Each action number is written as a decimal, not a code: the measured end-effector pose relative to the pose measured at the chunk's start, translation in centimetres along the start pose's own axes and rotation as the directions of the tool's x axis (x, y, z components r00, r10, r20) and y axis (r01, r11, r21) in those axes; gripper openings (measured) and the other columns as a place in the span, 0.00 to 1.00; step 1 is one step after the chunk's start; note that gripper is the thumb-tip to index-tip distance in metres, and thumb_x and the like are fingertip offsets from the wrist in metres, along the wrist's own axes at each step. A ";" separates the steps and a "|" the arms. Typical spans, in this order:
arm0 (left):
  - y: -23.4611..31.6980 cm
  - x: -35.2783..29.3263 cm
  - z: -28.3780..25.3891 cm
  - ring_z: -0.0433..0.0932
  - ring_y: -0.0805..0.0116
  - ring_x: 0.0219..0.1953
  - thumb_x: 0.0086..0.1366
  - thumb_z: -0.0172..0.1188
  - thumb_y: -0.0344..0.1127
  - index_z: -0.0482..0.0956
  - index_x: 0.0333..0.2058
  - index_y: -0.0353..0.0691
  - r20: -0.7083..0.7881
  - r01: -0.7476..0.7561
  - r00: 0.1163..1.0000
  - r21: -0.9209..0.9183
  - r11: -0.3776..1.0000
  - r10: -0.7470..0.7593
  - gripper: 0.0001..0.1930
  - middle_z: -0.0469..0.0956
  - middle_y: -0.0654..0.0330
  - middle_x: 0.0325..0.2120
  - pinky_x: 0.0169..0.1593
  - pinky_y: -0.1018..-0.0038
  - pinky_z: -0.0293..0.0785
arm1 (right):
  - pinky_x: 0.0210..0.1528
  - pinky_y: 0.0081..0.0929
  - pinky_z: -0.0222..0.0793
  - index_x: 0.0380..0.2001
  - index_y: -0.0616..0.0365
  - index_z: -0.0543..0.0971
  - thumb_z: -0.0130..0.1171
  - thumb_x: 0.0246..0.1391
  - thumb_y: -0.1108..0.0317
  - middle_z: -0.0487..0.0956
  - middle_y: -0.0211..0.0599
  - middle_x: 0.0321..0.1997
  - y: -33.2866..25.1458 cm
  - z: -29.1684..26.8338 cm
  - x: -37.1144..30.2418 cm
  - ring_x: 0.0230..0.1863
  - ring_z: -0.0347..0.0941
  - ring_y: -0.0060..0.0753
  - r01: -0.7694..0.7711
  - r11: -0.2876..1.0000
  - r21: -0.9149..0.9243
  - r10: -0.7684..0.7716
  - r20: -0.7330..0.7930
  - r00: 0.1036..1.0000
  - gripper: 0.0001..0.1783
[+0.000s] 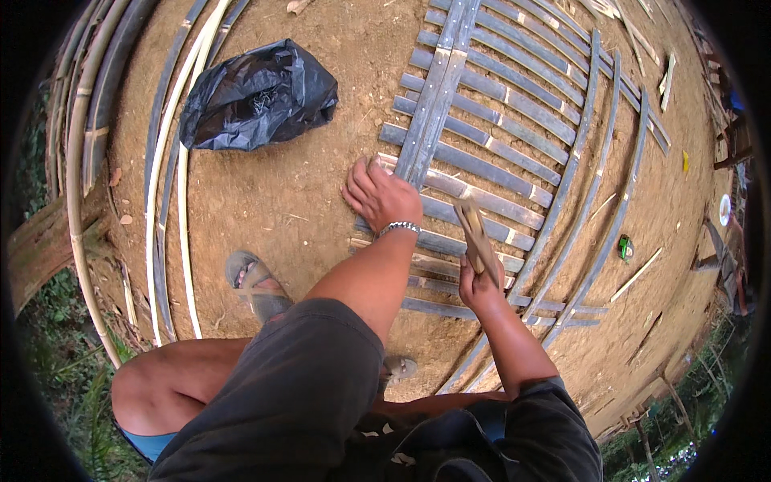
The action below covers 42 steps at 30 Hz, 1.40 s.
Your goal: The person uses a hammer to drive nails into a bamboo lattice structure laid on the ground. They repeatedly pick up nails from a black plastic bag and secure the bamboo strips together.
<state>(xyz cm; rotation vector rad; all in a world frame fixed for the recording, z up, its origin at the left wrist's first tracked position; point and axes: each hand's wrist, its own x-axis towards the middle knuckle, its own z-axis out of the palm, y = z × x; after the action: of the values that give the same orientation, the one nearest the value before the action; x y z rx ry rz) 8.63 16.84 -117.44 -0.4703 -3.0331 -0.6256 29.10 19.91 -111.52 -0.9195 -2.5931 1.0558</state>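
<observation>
My left hand (pixel 379 195) presses flat, fingers spread, on the near edge of a woven bamboo-slat panel (pixel 498 120) lying on bare dirt ahead of me. My right hand (pixel 480 287) is clenched around a wooden stick (pixel 475 235), raised just over the panel's lower slats, right of my left hand.

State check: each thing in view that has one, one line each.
left hand: flat, pressing on bamboo lattice
right hand: closed on wooden tool, raised
bamboo lattice: lying flat on dirt, slats woven
black plastic bag: crumpled, on ground
loose bamboo strips: lying unwoven beside the lattice
</observation>
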 end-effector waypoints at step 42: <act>-0.7 -0.5 -0.4 0.63 0.47 0.68 0.68 0.56 0.33 0.74 0.55 0.35 0.011 0.014 1.000 -0.118 0.993 -0.013 0.18 0.68 0.49 0.62 0.73 0.46 0.49 | 0.50 0.47 0.74 0.68 0.52 0.67 0.59 0.66 0.68 0.81 0.66 0.45 -2.0 -4.0 -2.0 0.50 0.79 0.69 -0.551 0.835 -0.005 0.545 0.148 0.825 0.28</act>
<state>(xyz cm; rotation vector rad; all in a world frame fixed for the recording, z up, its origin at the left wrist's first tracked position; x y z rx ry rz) 8.92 15.96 -117.35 -0.4580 -3.0232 -0.8095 31.32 19.80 -107.14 -1.7080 -2.4533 1.3376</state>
